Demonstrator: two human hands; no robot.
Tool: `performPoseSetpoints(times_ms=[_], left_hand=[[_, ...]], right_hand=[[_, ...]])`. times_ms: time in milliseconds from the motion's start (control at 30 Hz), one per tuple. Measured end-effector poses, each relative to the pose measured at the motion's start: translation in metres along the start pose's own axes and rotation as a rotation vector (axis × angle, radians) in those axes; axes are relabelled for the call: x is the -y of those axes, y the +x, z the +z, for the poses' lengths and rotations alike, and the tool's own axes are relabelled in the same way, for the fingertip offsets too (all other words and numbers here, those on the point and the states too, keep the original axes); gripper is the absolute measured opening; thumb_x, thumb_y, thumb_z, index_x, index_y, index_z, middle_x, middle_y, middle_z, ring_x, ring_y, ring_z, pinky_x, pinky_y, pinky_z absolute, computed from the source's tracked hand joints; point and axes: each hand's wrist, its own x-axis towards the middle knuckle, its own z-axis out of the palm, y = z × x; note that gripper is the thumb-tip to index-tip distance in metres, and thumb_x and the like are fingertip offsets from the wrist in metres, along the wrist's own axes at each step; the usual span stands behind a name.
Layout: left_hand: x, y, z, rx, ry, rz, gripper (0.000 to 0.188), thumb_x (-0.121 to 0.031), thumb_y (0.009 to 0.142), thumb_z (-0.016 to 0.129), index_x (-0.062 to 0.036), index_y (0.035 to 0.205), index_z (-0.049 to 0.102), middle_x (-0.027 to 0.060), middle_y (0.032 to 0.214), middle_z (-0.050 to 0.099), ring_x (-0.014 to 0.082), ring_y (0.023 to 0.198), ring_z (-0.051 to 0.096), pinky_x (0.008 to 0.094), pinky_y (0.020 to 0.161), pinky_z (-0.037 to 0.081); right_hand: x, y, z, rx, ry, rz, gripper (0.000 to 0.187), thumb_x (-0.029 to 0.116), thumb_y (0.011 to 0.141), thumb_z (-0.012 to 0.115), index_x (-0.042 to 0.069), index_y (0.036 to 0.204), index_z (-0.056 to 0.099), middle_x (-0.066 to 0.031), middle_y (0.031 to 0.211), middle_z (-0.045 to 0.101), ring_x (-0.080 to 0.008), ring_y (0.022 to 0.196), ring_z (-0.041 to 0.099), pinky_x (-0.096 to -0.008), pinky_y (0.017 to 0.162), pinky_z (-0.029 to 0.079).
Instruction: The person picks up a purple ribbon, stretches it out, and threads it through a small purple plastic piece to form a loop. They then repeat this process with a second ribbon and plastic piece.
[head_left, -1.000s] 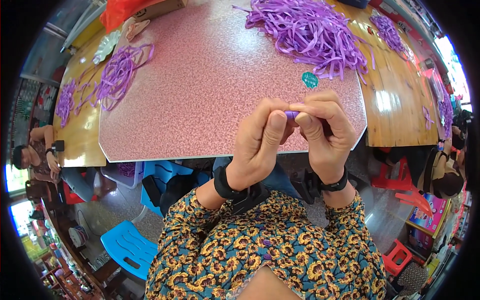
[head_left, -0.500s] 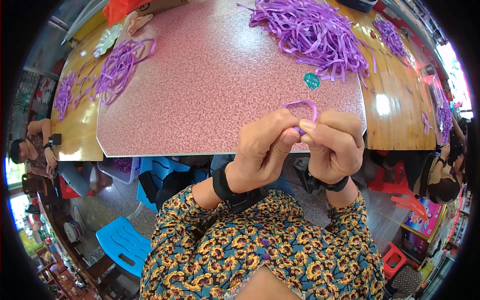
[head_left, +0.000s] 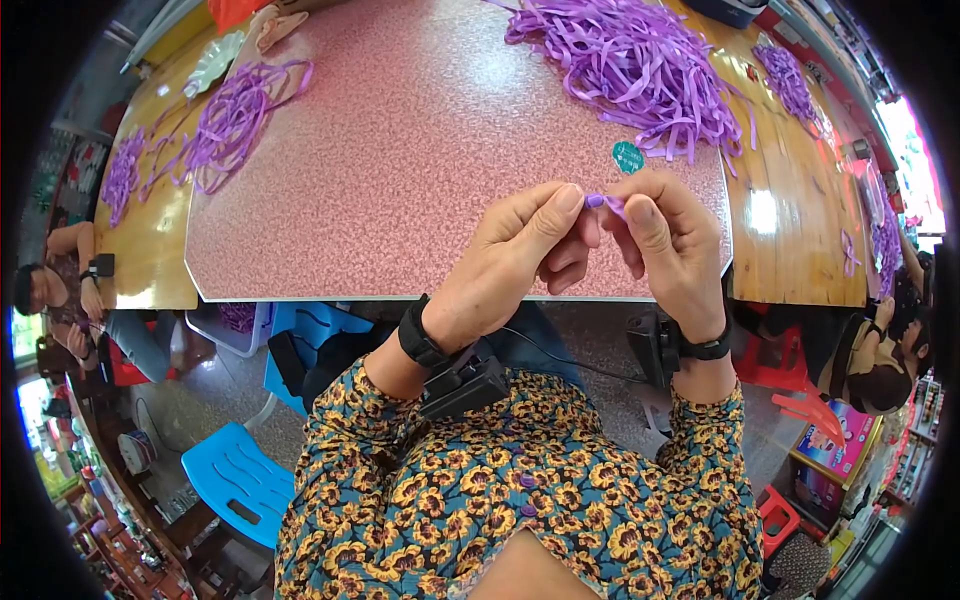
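Above the table's near right part, my left hand (head_left: 540, 232) pinches one end of a purple ribbon (head_left: 595, 201) between thumb and fingers. My right hand (head_left: 668, 235) grips the same ribbon just to the right, its thumb pressed against the fingers. A small, thick purple bit, perhaps a knot or clasp, shows in the short gap between both hands. The rest of this ribbon is hidden by my fingers. Beyond my hands lies a large heap of purple ribbons (head_left: 640, 70) at the far right of the pink table (head_left: 400, 200).
A smaller coil of purple ribbon (head_left: 235, 120) lies at the left, near a pale dish (head_left: 215, 65). A round green sticker (head_left: 628, 156) is on the tabletop. Blue chairs (head_left: 235, 482) stand below the left edge. Other people (head_left: 65, 290) sit at both sides.
My hands have moved slightly apart and away from me. The ribbon loop that stood above my fingers is gone from sight, and the thick purple bit now shows between them.
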Motion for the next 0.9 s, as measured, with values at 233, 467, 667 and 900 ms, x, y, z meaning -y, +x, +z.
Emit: performPoseSetpoints(times_ms=[233, 467, 667, 900], left_hand=[[0.001, -0.003, 0.003, -0.001, 0.065, 0.012, 0.036, -0.034, 0.104, 0.041, -0.0059, 0.084, 0.052, -0.0036, 0.066, 0.039, 0.0066, 0.057, 0.037, 0.0217, 0.049, 0.031], [0.0, -0.007, 0.007, -0.005, 0.317, 0.125, 0.038, -0.033, 0.106, 0.036, -0.005, 0.082, 0.046, -0.0029, 0.067, 0.037, 0.0068, 0.058, 0.034, 0.0228, 0.051, 0.03], [0.0, -0.01, 0.008, -0.013, 0.594, 0.301, 0.038, -0.031, 0.106, 0.035, -0.0043, 0.082, 0.046, -0.0025, 0.07, 0.041, 0.006, 0.061, 0.034, 0.0233, 0.053, 0.03], [-0.021, -0.023, 0.012, 0.137, 0.437, 0.131, 0.034, -0.03, 0.106, 0.037, -0.0051, 0.086, 0.05, -0.0031, 0.07, 0.042, 0.0052, 0.059, 0.033, 0.0226, 0.051, 0.028]], right_hand=[[-0.001, 0.011, -0.003, 0.16, -0.308, -0.286, 0.05, 0.047, 0.101, 0.044, 0.003, 0.078, 0.052, 0.0013, 0.068, 0.045, -0.0057, 0.058, 0.038, -0.0227, 0.052, 0.028], [0.009, 0.005, 0.008, 0.106, -0.251, -0.066, 0.04, 0.029, 0.103, 0.047, -0.001, 0.077, 0.053, -0.0052, 0.062, 0.045, -0.0125, 0.056, 0.043, -0.0295, 0.052, 0.035], [0.011, 0.004, 0.01, 0.085, -0.401, -0.239, 0.032, 0.021, 0.1, 0.052, -0.001, 0.077, 0.052, -0.0092, 0.062, 0.046, -0.0206, 0.052, 0.047, -0.0322, 0.05, 0.037], [0.021, 0.016, 0.001, 0.178, -0.697, -0.849, 0.027, 0.015, 0.086, 0.068, 0.003, 0.071, 0.049, -0.0083, 0.062, 0.047, -0.0264, 0.05, 0.05, -0.0357, 0.043, 0.037]])
